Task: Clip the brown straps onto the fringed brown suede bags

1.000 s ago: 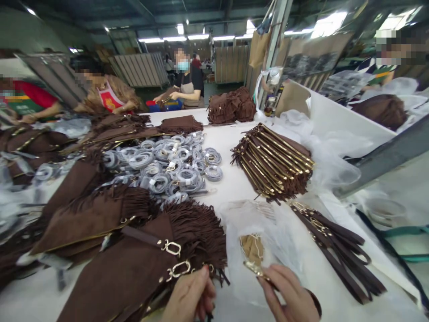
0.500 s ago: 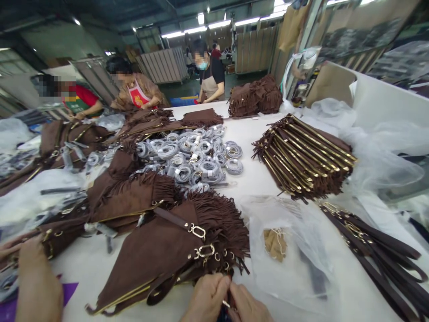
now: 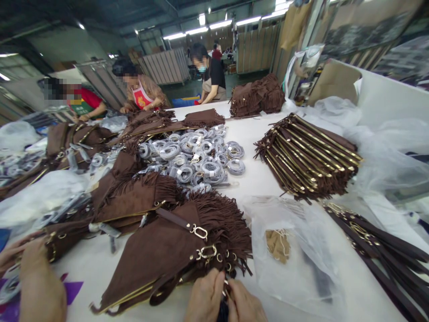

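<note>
Left hand (image 3: 203, 297) and right hand (image 3: 247, 304) pinched on a small metal clasp (image 3: 225, 287), just beside the fringed brown bag (image 3: 157, 252). Plastic bag (image 3: 268, 279) and tan tags (image 3: 277, 246) crowd the right, dark straps (image 3: 378, 250) past them; wrapped coils (image 3: 201, 156) fill the middle, another person's arm (image 3: 43, 290) far left.

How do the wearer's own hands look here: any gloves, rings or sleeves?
The left hand and right hand are both bare, without gloves. No ring stands out on the fingers in view. The picture's bottom edge hides any sleeves.
</note>
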Action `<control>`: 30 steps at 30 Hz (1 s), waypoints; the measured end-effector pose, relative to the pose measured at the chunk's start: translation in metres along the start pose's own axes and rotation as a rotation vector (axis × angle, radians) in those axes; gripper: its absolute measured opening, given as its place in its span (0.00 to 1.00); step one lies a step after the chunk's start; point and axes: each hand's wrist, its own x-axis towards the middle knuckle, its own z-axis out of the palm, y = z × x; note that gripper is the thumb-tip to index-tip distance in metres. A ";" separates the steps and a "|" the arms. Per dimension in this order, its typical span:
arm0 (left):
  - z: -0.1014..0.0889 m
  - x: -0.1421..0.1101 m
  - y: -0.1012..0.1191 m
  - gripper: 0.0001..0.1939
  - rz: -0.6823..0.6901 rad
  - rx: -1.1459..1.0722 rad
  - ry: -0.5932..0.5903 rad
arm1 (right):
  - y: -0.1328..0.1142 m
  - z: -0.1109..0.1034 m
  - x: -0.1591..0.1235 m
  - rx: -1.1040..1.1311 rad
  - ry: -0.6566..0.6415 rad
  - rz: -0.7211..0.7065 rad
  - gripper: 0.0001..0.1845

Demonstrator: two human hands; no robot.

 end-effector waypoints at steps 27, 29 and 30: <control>0.038 0.016 -0.022 0.30 -0.048 -0.649 0.120 | 0.022 0.005 0.069 -0.229 0.060 -0.238 0.14; 0.041 0.019 -0.023 0.31 -0.071 -0.719 0.124 | 0.025 0.005 0.070 -0.246 0.069 -0.284 0.15; 0.042 0.020 -0.022 0.32 -0.077 -0.726 0.129 | 0.026 0.004 0.070 -0.254 0.078 -0.307 0.15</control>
